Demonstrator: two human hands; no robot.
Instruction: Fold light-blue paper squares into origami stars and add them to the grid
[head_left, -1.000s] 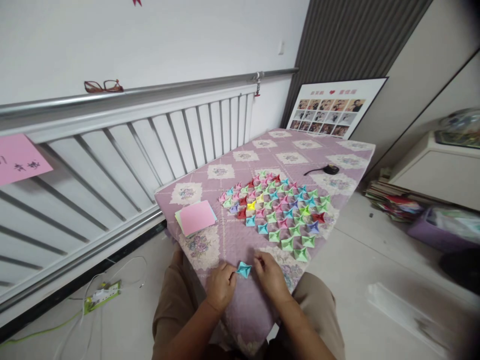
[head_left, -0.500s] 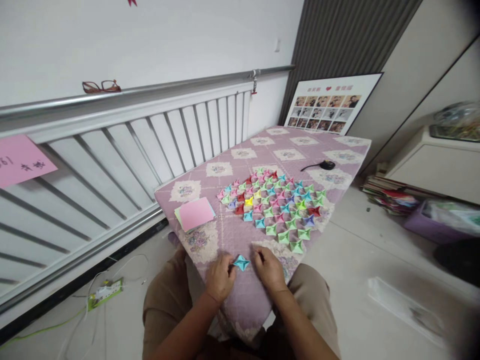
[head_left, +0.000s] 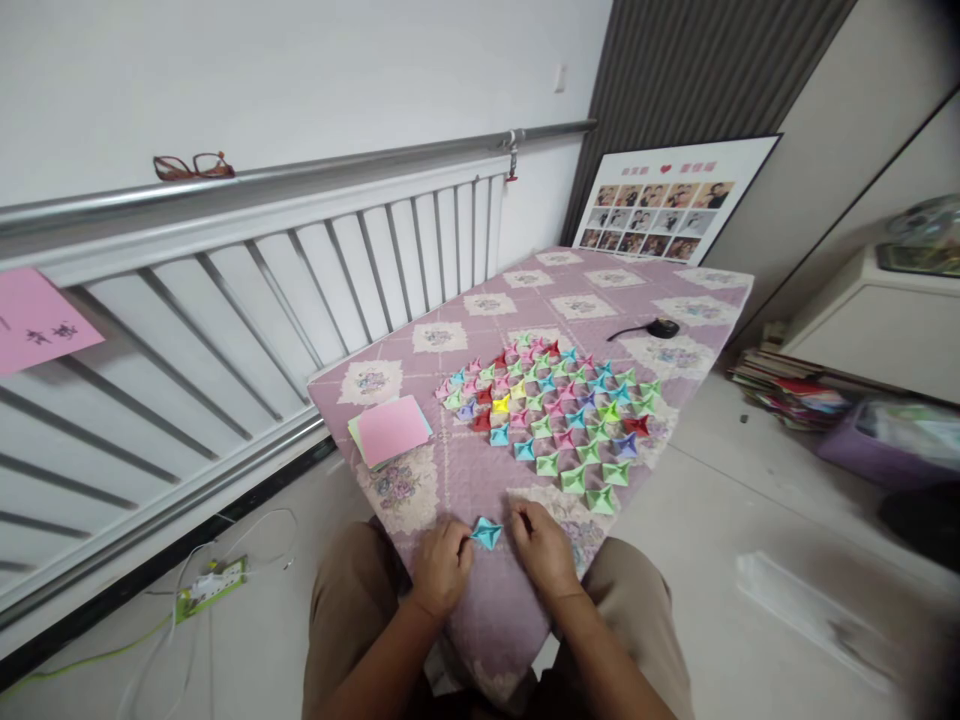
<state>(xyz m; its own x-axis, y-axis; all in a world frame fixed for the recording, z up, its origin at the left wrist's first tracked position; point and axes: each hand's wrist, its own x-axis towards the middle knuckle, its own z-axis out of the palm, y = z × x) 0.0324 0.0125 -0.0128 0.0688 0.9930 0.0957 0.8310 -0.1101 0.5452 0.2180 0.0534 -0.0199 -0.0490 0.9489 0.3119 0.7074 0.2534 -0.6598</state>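
blue origami (head_left: 487, 533) between left hand (head_left: 442, 565), apparently pinching it, and loosely clenched right hand (head_left: 543, 550).

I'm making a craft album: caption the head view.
Left hand and right hand flank a blue paper fold before rows of colorful folds.

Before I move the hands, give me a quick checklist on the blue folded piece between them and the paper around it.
1. Blue folded piece separate from the group of folded pieces: ok.
2. Left hand firmly pinching the blue folded piece: cannot tell; fingertips are at its left point.
3. Right hand apart from the blue folded piece: ok, a gap shows.
4. Both hands off the group of folded pieces: ok.
5. Paper stack squared up: not ok, edges are uneven.
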